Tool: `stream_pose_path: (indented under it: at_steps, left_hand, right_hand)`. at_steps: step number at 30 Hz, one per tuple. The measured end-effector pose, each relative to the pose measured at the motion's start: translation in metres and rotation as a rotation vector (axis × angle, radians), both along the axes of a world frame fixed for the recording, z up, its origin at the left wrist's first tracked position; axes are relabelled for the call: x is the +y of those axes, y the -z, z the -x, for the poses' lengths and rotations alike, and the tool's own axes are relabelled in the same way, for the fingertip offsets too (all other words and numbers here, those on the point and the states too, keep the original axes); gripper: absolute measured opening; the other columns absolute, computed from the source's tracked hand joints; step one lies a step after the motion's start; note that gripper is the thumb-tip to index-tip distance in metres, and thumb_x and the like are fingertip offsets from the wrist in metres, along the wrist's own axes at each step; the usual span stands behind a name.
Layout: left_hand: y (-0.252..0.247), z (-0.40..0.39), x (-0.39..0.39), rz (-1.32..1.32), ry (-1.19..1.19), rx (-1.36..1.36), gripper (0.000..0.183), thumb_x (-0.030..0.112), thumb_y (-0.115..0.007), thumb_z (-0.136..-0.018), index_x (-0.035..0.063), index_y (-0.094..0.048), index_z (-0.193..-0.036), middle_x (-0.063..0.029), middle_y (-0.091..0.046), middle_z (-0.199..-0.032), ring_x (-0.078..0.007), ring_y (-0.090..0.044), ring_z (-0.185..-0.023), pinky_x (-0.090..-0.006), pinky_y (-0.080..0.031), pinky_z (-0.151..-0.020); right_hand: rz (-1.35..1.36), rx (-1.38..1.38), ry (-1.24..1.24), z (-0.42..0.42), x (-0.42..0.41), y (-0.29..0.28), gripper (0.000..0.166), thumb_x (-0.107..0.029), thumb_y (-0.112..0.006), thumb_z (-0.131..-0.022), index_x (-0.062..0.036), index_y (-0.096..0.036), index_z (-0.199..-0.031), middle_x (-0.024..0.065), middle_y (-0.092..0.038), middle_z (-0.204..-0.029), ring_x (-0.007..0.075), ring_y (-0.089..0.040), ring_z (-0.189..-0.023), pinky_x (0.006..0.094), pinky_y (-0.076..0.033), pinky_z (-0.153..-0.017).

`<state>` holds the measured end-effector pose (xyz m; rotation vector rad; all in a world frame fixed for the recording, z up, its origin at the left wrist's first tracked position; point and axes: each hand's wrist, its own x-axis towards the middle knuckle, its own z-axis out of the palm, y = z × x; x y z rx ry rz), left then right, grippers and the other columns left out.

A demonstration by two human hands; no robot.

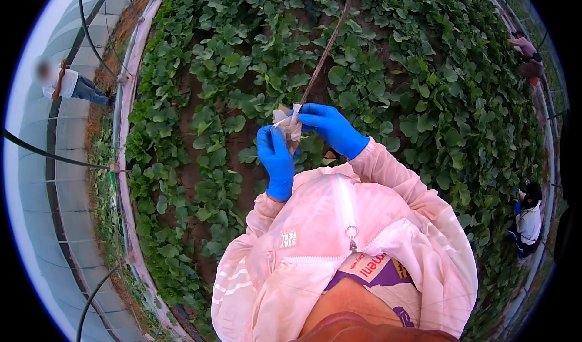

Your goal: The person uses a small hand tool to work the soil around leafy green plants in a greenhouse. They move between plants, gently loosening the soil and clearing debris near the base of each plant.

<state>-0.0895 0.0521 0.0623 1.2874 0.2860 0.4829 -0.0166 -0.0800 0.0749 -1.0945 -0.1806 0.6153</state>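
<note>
Both my hands wear blue gloves and meet in front of my chest, above leafy green crop rows. My left hand [277, 160] grips the lower part of a crumpled, whitish, thin packet [291, 126], which looks like paper or plastic film. At the packet's upper right edge, the bent fingers of my right hand [334, 128] pinch it. A small tan piece [283, 109] shows behind its top. What the packet contains cannot be seen. A long brown hose or rope [325, 57] runs from the top of the view down to the packet; whether they touch is unclear.
Low broad-leaved plants [232, 92] stand in rows with strips of bare soil [188, 128] between them. At left, a person [68, 82] stands beyond a pale edge strip [129, 96] and black hoops [59, 156]. Two people [527, 51] [529, 219] are along the right edge.
</note>
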Motion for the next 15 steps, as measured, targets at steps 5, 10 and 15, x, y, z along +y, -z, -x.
stream_pose_path:
  at_steps: [5,10,15]
  left_hand:
    - [0.023,-0.005,0.007,-0.178,-0.049,-0.053,0.022,0.024,-0.046,-0.1,0.0045,-0.047,-0.09,0.0005,-0.05,-0.08,-0.0069,-0.044,-0.071,-0.0242,-0.04,-0.061]
    - [0.021,-0.007,0.004,-0.379,-0.049,-0.028,0.024,0.025,-0.044,-0.1,0.0034,-0.047,-0.09,-0.0051,-0.053,-0.074,-0.0088,-0.046,-0.068,-0.027,-0.041,-0.058]
    - [0.013,-0.004,-0.006,-0.489,-0.031,0.005,0.026,0.028,-0.044,-0.1,0.003,-0.047,-0.092,-0.0069,-0.056,-0.072,-0.0098,-0.048,-0.063,-0.0289,-0.042,-0.055]
  right_hand:
    - [0.071,-0.112,-0.117,-0.003,0.002,-0.006,0.034,-0.021,-0.058,-0.09,0.0017,-0.061,-0.115,0.0072,-0.064,-0.109,0.0132,-0.058,-0.1,0.0288,-0.044,-0.09]
    - [0.306,-0.133,-0.08,-0.01,0.002,0.006,0.029,-0.021,-0.061,-0.087,0.0025,-0.067,-0.103,0.0074,-0.068,-0.095,0.0121,-0.061,-0.088,0.0268,-0.047,-0.081]
    - [0.26,-0.135,-0.1,-0.012,-0.007,0.001,0.023,-0.017,-0.066,-0.082,0.0005,-0.069,-0.098,0.0073,-0.069,-0.088,0.0112,-0.061,-0.082,0.026,-0.048,-0.076]
